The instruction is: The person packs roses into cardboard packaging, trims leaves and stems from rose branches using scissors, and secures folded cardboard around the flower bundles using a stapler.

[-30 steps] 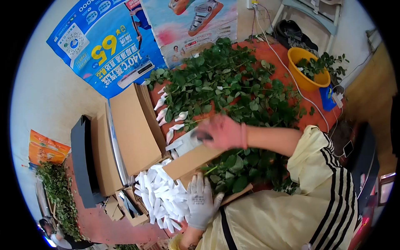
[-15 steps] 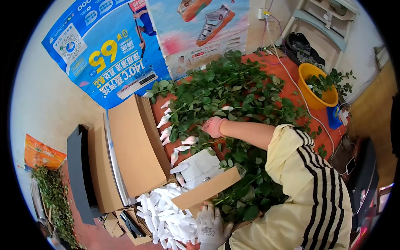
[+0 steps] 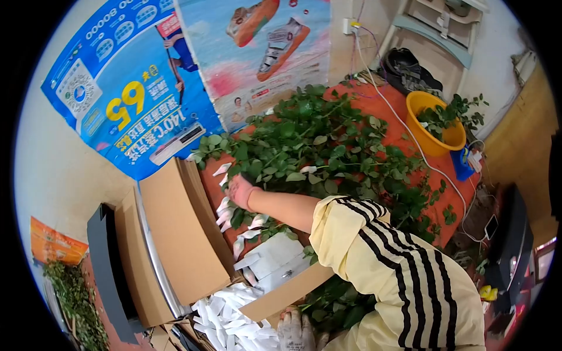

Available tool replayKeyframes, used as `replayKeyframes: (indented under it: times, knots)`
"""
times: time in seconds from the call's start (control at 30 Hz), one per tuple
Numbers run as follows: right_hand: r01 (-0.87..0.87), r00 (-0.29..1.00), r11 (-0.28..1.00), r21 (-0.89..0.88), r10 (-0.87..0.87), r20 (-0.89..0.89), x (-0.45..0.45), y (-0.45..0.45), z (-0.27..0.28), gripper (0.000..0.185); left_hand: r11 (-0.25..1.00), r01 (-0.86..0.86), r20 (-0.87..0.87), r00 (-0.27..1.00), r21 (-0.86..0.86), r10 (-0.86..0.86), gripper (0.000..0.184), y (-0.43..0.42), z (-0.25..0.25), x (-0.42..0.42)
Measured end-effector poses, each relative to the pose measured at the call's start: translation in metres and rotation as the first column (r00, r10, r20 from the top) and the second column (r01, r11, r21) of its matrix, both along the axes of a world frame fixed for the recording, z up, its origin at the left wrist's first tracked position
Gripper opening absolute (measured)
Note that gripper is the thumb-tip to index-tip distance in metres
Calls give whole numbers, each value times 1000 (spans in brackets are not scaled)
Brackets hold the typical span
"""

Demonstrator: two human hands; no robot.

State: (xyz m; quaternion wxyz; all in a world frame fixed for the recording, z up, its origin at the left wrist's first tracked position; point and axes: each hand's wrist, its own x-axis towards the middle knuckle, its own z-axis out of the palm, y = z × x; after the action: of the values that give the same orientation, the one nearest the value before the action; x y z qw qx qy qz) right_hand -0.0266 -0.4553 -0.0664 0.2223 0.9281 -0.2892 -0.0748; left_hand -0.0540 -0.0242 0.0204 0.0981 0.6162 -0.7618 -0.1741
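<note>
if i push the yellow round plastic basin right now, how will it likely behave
It should slide fairly easily: the yellow round plastic basin looks thin-walled and holds leafy green stems. It probably keeps its shape, being moulded plastic. Stems overhanging the rim might shift or snag.

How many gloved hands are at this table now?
2. The right hand, in pink, is at the leaves' left edge, near the pale buds; the left hand, in white, is beside the cardboard strip, partly cut off by the picture's edge.
</note>
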Motion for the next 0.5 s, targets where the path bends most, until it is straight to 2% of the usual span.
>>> replayKeyframes:
  times: [0.07,0.1,0.2,0.23,0.27,0.3,0.33,0.37,0.4,0.43,0.47,0.5]
  knots:
    - [39,999,993,112,-36,-25,-3,14,7,18,999,17,-11,1000,45,-17,77,1,2,-2]
    - [-41,996,994,98,33,80,-14,18,7,16,999,17,-22,1000,30,-16,77,0,2,-2]
    - [30,1000,991,129,-30,-5,-23,-7,0,18,997,19,-31,999,69,-17,75,-5,6,0]
    - [-55,995,998,28,52,85,-44,0,30,18,998,20,-29,999,64,-18,75,-5,9,0]
    - [-7,966,1000,30,-1,259,-62,3,62,17,998,16,-28,999,60,-14,74,-5,12,1]
    - [-82,947,993,-85,105,305,-83,-2,90,15,998,10,-33,999,56,-8,74,-5,14,-1]
    - [29,893,993,-114,25,449,-100,0,120,17,998,5,-39,999,56,-3,73,-4,15,-2]
    - [80,839,974,-211,49,541,-114,-14,132,19,998,-2,-45,999,57,4,73,-2,16,-3]
    - [116,722,979,-169,33,691,-127,-25,151,22,998,-14,-52,999,57,17,73,-2,16,-4]
    - [171,757,953,-249,34,652,-143,-36,169,22,1000,-10,-58,998,12,10,72,0,16,-4]
    - [255,729,948,-192,-59,682,-157,-27,195,26,999,-6,-60,998,-32,4,70,2,16,-3]
    - [247,669,963,-111,-86,739,-168,-31,203,20,999,-20,-60,998,-30,18,70,2,16,-3]
